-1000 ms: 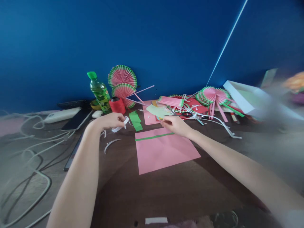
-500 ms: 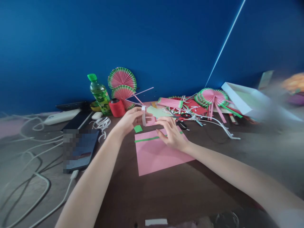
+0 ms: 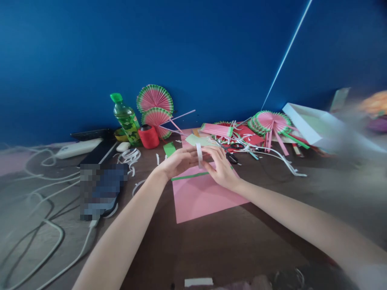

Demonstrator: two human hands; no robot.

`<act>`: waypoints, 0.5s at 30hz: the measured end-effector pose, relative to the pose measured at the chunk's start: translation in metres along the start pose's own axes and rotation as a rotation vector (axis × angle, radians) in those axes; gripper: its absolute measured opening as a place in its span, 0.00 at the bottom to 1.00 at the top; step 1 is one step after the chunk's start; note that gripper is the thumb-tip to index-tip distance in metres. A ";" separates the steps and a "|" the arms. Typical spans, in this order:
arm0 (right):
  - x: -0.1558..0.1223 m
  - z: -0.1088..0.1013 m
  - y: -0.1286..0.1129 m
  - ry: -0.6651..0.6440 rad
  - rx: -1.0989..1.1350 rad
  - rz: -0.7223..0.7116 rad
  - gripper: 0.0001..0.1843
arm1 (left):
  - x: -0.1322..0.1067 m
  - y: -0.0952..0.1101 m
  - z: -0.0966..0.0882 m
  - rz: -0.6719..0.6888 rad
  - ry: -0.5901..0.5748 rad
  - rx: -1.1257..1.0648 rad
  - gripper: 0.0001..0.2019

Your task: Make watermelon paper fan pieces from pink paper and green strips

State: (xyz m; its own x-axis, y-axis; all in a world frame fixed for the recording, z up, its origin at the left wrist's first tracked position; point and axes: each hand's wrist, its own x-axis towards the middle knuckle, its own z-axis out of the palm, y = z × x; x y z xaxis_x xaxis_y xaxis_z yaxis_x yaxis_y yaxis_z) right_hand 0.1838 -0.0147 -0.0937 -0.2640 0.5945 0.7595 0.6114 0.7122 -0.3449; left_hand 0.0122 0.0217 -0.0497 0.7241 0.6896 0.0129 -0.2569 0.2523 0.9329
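A small white tape roll (image 3: 199, 155) stands on edge between my two hands, above the far edge of a pink paper sheet (image 3: 205, 196) that carries a thin green strip (image 3: 190, 176). My left hand (image 3: 179, 160) pinches the roll from the left. From the right, my right hand (image 3: 220, 166) has its fingers curled onto the same roll. Both hands hover just over the pink sheet on the dark brown table (image 3: 193, 245).
A green bottle (image 3: 126, 117), a red spool (image 3: 148, 136) and pink-and-green paper fans (image 3: 155, 98) stand at the back. Paper strips, scissors (image 3: 231, 156) and more fans (image 3: 270, 121) lie right. A phone (image 3: 101, 189), white cables (image 3: 36, 209) and a white tape scrap pile (image 3: 130, 155) lie left.
My left hand came from the scraps at the left to the centre, now holding the tape roll. My right hand drew closer and met it over the pink sheet.
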 end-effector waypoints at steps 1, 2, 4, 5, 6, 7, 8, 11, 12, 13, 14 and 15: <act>0.000 0.000 0.000 0.013 -0.005 0.008 0.15 | 0.000 -0.002 0.000 -0.003 -0.029 0.019 0.19; 0.000 -0.001 0.000 0.026 -0.005 0.017 0.14 | 0.000 -0.004 0.000 -0.005 -0.056 0.037 0.21; 0.000 -0.001 0.001 0.049 0.007 0.029 0.13 | 0.001 -0.007 0.002 0.001 -0.085 0.078 0.24; 0.000 -0.001 0.001 0.055 0.018 0.031 0.12 | 0.001 -0.008 0.003 0.014 -0.085 0.097 0.25; 0.001 -0.001 0.001 0.056 0.027 0.034 0.12 | 0.002 -0.009 0.005 0.031 -0.077 0.117 0.25; 0.001 -0.002 0.001 0.056 0.034 0.038 0.12 | 0.003 -0.010 0.006 0.047 -0.067 0.137 0.26; 0.001 -0.002 0.001 0.056 0.037 0.045 0.12 | 0.003 -0.011 0.007 0.058 -0.059 0.156 0.26; 0.002 -0.003 0.001 0.059 0.041 0.049 0.11 | 0.005 -0.014 0.008 0.065 -0.041 0.207 0.26; 0.002 -0.002 0.001 0.062 0.045 0.041 0.11 | 0.005 -0.015 0.008 0.063 -0.033 0.222 0.26; 0.002 -0.002 0.001 0.068 0.052 0.033 0.10 | 0.005 -0.015 0.008 0.062 -0.023 0.237 0.25; 0.003 -0.002 0.002 0.074 0.061 0.030 0.09 | 0.005 -0.015 0.008 0.062 -0.016 0.253 0.24; 0.003 -0.002 0.003 0.082 0.069 0.035 0.08 | 0.005 -0.016 0.008 0.062 -0.011 0.270 0.23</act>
State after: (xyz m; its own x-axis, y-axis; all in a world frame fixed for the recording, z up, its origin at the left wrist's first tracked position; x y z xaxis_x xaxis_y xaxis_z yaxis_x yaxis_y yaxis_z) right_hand 0.1860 -0.0114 -0.0916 -0.1800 0.5888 0.7880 0.5658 0.7173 -0.4067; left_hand 0.0250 0.0162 -0.0615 0.7197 0.6902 0.0751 -0.1222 0.0194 0.9923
